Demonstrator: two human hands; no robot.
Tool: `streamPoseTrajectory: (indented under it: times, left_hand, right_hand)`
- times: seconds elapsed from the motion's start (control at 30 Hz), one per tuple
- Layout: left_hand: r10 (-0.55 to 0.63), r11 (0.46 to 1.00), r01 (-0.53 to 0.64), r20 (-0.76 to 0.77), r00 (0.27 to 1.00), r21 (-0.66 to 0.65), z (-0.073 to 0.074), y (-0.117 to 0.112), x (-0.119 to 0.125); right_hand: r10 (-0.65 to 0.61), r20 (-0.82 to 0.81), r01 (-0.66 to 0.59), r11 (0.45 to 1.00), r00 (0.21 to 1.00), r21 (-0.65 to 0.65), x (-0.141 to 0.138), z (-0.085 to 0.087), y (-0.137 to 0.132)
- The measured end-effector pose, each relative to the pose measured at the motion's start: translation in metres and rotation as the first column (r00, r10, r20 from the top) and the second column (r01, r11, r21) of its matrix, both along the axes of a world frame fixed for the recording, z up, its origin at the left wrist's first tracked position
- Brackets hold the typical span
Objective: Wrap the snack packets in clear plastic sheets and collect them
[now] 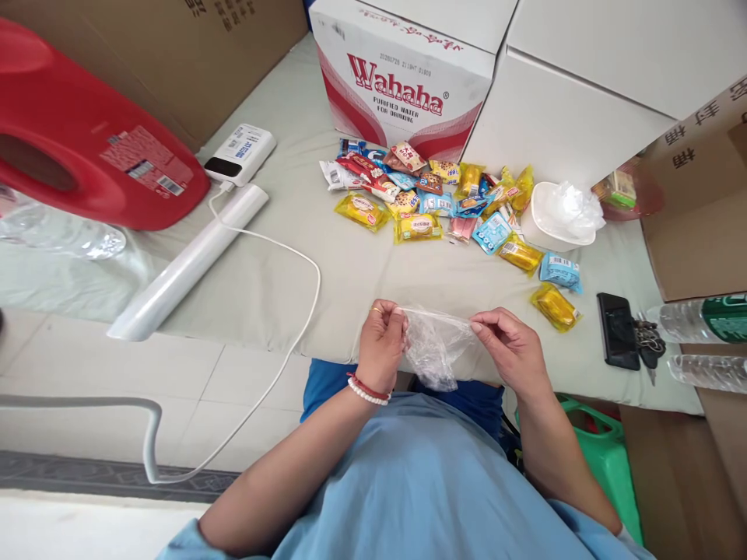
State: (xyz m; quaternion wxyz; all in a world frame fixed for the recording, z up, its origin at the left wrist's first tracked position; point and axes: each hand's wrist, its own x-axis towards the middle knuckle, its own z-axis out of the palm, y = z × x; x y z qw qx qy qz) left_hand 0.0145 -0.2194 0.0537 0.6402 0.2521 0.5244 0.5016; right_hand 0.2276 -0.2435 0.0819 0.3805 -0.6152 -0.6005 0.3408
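A clear plastic bag (435,350) hangs between my two hands, crumpled, its upper edge drawn out nearly straight. My left hand (382,342) pinches one upper corner between thumb and fingers; a red and white bead bracelet circles that wrist. On the other side, my right hand (513,350) grips the opposite corner the same way. The bag hangs at the table's near edge, over my lap. Beyond it lies a loose pile of wrapped snacks (429,204) in yellow, blue and red packets. A white tub (545,222) with crumpled clear plastic on top stands to their right.
A Wahaha carton (402,85) stands behind the snacks. To the left are a red jug (87,132), a white power bank (242,155) with a cable and a plastic roll (192,260). A phone (617,330), keys (649,338) and bottles (700,320) lie right.
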Motion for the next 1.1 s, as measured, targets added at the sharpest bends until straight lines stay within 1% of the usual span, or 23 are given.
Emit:
streamPoseTrajectory:
  times: [0.03,0.13,0.2,0.23,0.3,0.37,0.4,0.47,0.53,0.6,0.7,0.73,0.8,0.87,0.97,1.0,1.03,1.07,1.1]
  left_hand:
    - [-0.028,1.000,0.028,0.004,1.000,-0.011,0.000,0.001,-0.002]
    - [-0.176,0.984,0.177,0.026,0.984,-0.032,0.001,0.003,-0.012]
    - [-0.243,0.970,0.243,-0.002,0.970,-0.025,0.001,0.003,-0.017]
    - [-0.257,0.966,0.256,-0.032,0.966,-0.026,0.001,0.002,-0.018]
    - [-0.263,0.965,0.261,-0.113,0.958,-0.033,0.000,0.000,-0.017]
    - [-0.283,0.959,0.279,-0.202,0.938,-0.052,-0.001,-0.005,-0.011]
    - [-0.303,0.953,0.297,-0.235,0.924,-0.060,-0.003,-0.008,-0.007]
    - [-0.357,0.933,0.354,-0.256,0.898,-0.058,-0.006,-0.014,-0.001]
    - [-0.381,0.923,0.384,-0.230,0.895,-0.035,-0.007,-0.018,0.001]
    - [-0.331,0.943,0.332,-0.150,0.931,-0.021,-0.007,-0.017,-0.002]
    - [-0.165,0.981,0.168,0.035,0.986,-0.096,-0.003,-0.010,-0.011]
    - [-0.117,0.984,0.125,0.071,0.991,-0.128,-0.001,-0.007,-0.014]
    - [-0.056,0.985,0.067,0.067,0.996,-0.161,0.002,-0.001,-0.021]
    - [-0.072,0.986,0.073,0.012,0.997,-0.149,0.003,0.003,-0.028]
    - [-0.176,0.981,0.169,-0.078,0.981,-0.091,0.001,0.006,-0.040]
    - [-0.193,0.980,0.186,-0.109,0.975,-0.071,0.000,0.006,-0.043]
    - [-0.195,0.980,0.189,-0.136,0.971,-0.055,-0.002,0.005,-0.047]
    - [-0.189,0.982,0.185,-0.163,0.968,-0.043,-0.004,0.005,-0.050]
    - [-0.185,0.983,0.182,-0.196,0.963,-0.032,-0.006,0.004,-0.053]
  right_hand:
    - [0.008,0.000,-0.008,1.000,1.000,0.008,0.001,0.001,0.000]
    - [-0.014,-0.008,0.014,1.000,1.000,0.024,0.006,0.002,0.001]
    - [-0.063,-0.070,0.064,0.998,0.996,0.013,0.008,0.004,0.001]
    - [-0.090,-0.138,0.089,0.996,0.986,-0.015,0.007,0.005,0.001]
    - [-0.146,-0.323,0.115,0.987,0.935,-0.115,0.000,0.007,0.001]
    - [-0.196,-0.494,0.090,0.969,0.847,-0.229,-0.011,0.010,-0.001]
    - [-0.210,-0.553,0.065,0.961,0.806,-0.270,-0.017,0.012,-0.002]
    - [-0.217,-0.619,0.013,0.948,0.755,-0.317,-0.026,0.015,-0.003]
    - [-0.220,-0.638,0.003,0.947,0.738,-0.322,-0.030,0.019,-0.003]
    - [-0.234,-0.619,0.051,0.953,0.749,-0.298,-0.025,0.022,-0.001]
    - [-0.254,-0.563,0.140,0.961,0.786,-0.238,-0.012,0.023,0.002]
    - [-0.257,-0.546,0.156,0.962,0.797,-0.224,-0.007,0.023,0.003]
    - [-0.252,-0.516,0.166,0.964,0.819,-0.207,0.002,0.021,0.005]
    - [-0.237,-0.488,0.161,0.968,0.840,-0.194,0.008,0.020,0.007]
    - [-0.195,-0.466,0.142,0.979,0.863,-0.147,0.015,0.021,0.007]
    - [-0.168,-0.464,0.126,0.985,0.870,-0.121,0.017,0.023,0.006]
    - [-0.121,-0.463,0.090,0.992,0.878,-0.087,0.020,0.025,0.005]
    - [-0.046,-0.462,0.027,0.998,0.886,-0.049,0.023,0.028,0.003]
    - [0.058,-0.455,-0.072,0.997,0.888,-0.012,0.026,0.030,0.001]
